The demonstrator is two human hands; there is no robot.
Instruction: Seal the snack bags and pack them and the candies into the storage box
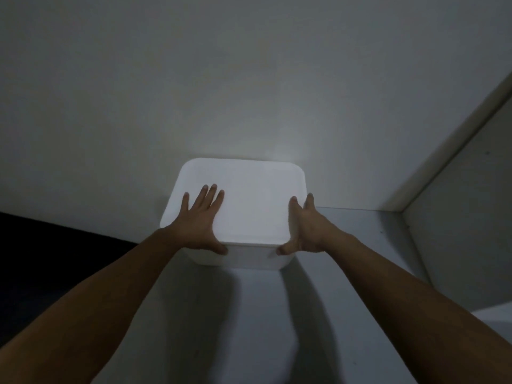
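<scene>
You have the white storage box in front of you with its lid already on, standing on a pale shelf surface with its far side close against the light back wall. Your left hand lies flat on the left part of the lid, fingers straight and spread, the thumb hooked down over the near left corner; it presses rather than grasps. Your right hand rests against the right edge of the box, fingers extended along the side and the thumb down at the near right corner, so it too is released, bracing the box and not clenched on it. No snack bags or candies show anywhere outside the box, and the closed lid hides whatever lies inside, so you cannot confirm the packing from here; judged from the lid being on and the box set back on the shelf, the task looks close to its end, with perhaps only pressing the lid home or nudging the box into place left. To the right a pale side panel rises from the shelf, well apart from the box. At the left the shelf ends at a dark area, with the box's left side at that edge, so mind any push leftward.
</scene>
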